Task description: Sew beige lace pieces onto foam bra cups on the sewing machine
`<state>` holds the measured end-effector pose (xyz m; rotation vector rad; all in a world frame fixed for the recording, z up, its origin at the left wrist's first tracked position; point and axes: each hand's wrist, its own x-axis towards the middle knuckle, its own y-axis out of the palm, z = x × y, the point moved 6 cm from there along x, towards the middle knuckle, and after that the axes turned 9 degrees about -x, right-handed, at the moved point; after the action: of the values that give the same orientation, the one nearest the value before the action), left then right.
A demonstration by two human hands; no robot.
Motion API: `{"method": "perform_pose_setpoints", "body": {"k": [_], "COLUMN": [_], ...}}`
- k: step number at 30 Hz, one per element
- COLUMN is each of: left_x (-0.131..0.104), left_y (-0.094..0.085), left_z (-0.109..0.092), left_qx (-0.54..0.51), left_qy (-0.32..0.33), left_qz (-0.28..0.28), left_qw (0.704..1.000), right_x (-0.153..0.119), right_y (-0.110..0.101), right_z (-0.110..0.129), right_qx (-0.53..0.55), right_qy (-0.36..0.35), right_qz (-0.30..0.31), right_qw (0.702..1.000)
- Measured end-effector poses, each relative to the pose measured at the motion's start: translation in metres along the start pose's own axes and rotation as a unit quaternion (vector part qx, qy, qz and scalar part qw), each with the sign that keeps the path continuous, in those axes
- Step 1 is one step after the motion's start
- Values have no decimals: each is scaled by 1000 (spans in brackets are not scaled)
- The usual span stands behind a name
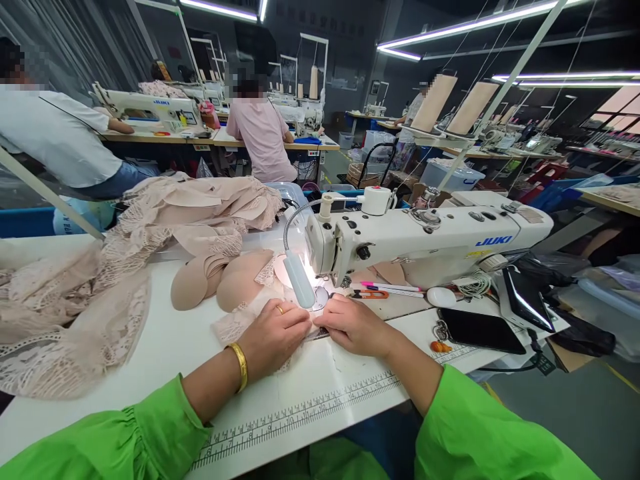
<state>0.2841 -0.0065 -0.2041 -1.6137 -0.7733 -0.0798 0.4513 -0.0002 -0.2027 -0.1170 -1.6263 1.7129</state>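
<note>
Both my hands are close together in front of the needle area of a white sewing machine (390, 233). My left hand (280, 330), with a gold bracelet and a ring, has its fingers closed on beige lace fabric (235, 323). Just right of it, my right hand (353, 325) pinches at the edge of the same piece; its fingertips are partly hidden. A small lamp (300, 280) on a bent neck lights the spot and covers part of the needle area. Beige moulded cups (193, 283) lie stacked left of the machine.
A heap of beige lace pieces (75, 313) spreads over the table's left side. Right of my hands are orange thread snips (367, 294), pens (393, 288), a phone (480, 330) and keys (440, 331). A printed ruler (300, 417) runs along the front edge. Co-workers sit at machines beyond.
</note>
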Motion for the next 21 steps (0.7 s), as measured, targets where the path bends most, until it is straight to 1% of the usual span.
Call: {"method": "perform_pose_setpoints", "body": {"k": [4, 8, 14, 17, 21], "left_x": [3, 10, 20, 22, 23], "left_y": [4, 3, -2, -2, -1], "left_z": [8, 14, 18, 24, 30], "left_qx": [-15, -23, 3, 4, -1], "left_qy": [-13, -19, -12, -5, -5], "left_qz": [17, 3, -3, -15, -12], "left_qw": [1000, 1000, 1000, 1000, 1000], "right_x": [-1, 0, 3, 2, 2], "right_y": [5, 7, 9, 12, 14], "right_z": [-4, -8, -14, -18, -20], "right_qx": [-37, -56, -75, -84, -89], "right_qy": [18, 40, 73, 93, 106], "right_qz": [-1, -11, -20, -18, -15], "right_qw": [999, 998, 994, 992, 990]}}
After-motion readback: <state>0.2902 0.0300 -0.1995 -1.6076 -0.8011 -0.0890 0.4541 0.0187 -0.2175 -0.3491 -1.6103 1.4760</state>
